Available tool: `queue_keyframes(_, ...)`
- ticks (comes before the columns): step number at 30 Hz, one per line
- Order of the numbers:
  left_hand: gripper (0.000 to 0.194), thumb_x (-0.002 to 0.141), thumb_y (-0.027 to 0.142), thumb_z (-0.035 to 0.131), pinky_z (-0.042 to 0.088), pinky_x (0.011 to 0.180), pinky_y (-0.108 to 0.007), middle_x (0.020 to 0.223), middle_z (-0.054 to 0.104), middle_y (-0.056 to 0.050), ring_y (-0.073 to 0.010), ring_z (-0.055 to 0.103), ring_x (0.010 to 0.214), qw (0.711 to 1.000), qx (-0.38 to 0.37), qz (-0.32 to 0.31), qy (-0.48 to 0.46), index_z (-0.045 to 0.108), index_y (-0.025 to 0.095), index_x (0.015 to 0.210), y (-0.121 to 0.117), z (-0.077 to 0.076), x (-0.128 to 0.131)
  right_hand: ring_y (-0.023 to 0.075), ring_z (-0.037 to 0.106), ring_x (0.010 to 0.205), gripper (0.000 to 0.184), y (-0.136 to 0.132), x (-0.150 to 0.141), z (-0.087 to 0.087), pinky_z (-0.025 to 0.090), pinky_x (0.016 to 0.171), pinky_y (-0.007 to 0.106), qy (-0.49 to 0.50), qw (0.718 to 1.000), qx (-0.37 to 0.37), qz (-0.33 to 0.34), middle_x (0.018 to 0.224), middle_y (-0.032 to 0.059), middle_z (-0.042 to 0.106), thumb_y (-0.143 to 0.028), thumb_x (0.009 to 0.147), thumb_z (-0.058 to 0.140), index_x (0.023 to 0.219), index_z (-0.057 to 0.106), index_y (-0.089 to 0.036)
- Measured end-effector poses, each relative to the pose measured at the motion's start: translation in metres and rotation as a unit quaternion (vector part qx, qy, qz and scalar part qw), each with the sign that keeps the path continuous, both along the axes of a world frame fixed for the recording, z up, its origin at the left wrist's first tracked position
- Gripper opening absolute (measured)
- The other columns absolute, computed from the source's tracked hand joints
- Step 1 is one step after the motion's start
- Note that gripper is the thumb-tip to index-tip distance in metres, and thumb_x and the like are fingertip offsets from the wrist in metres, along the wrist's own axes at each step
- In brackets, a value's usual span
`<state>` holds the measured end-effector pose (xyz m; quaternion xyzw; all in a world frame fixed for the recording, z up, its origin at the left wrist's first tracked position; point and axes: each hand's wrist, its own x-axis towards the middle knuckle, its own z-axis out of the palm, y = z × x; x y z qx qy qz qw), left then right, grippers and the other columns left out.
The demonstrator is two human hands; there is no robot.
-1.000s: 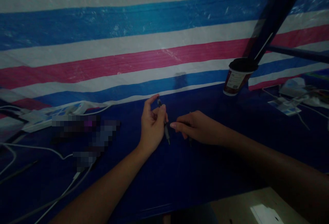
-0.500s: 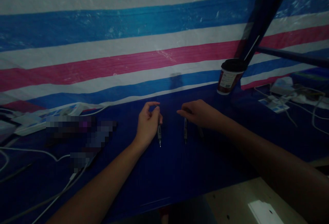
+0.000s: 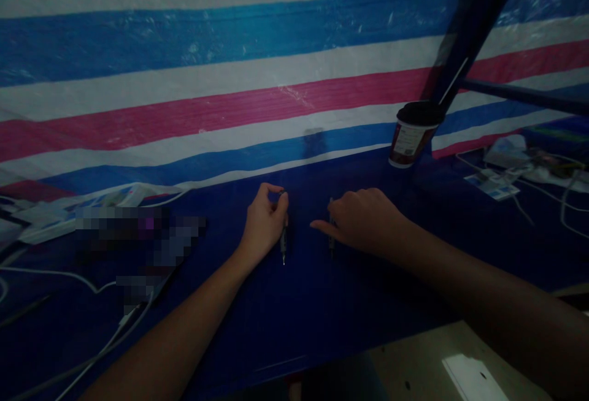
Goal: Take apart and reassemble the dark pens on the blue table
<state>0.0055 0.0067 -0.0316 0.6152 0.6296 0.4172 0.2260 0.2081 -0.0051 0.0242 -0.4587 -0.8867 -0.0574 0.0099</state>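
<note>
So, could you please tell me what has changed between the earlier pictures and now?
The left pen, at the left hand, has swung from a slant to nearly straight up and down in the view. The right hand has turned knuckles-up, and more of the other pen shows beside it; whether it grips that pen is unclear. The lidded cup stayed in place.
</note>
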Motion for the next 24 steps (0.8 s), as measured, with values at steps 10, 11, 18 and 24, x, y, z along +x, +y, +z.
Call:
queue_keyframes(10,0.04,0.099,0.047,0.051,0.043,0.059,-0.034,0.068,0.068,-0.004,-0.029,0.069,0.068,0.934,-0.067,0.009,0.35,0.058,0.021,0.128,-0.008,0.003,-0.002,0.0354,0.076,0.082,0.035,-0.004,-0.008,-0.014,0.054,0.066,0.04,-0.019,0.998,-0.059,0.033,0.084,0.0205,0.077,-0.04,0.098,0.056,0.094,0.077,-0.012)
queue_keyframes(11,0.044,0.099,0.05,0.05,0.045,0.059,-0.035,0.068,0.068,-0.004,-0.0298,0.069,0.068,0.928,-0.073,0.008,0.365,0.057,0.021,0.131,-0.008,0.004,-0.002,0.0348,0.076,0.082,0.033,-0.003,-0.008,-0.015,0.053,0.065,0.039,-0.016,0.997,-0.063,0.03,0.084,0.0201,0.077,-0.037,0.097,0.056,0.093,0.077,-0.012)
queue_keyframes(18,0.035,0.106,0.043,0.04,0.052,0.09,-0.045,0.112,0.064,-0.011,-0.0279,0.062,0.106,0.931,0.131,-0.104,0.326,0.059,0.02,0.124,-0.002,0.012,-0.018,0.02,0.066,0.066,0.034,0.021,0.004,-0.011,0.036,0.058,0.029,0.125,0.983,-0.125,0.046,0.075,0.0086,0.072,-0.04,0.1,0.052,0.082,0.07,-0.017)
queue_keyframes(24,0.021,0.104,0.036,0.048,0.048,0.085,-0.041,0.102,0.062,-0.008,-0.0257,0.057,0.097,0.898,0.184,-0.14,0.375,0.058,0.019,0.103,0.006,0.012,-0.029,0.0112,0.051,0.056,0.039,0.044,0.017,-0.008,0.033,0.06,0.026,0.294,0.937,-0.186,0.028,0.061,0.0005,0.06,-0.034,0.102,0.048,0.069,0.062,-0.017)
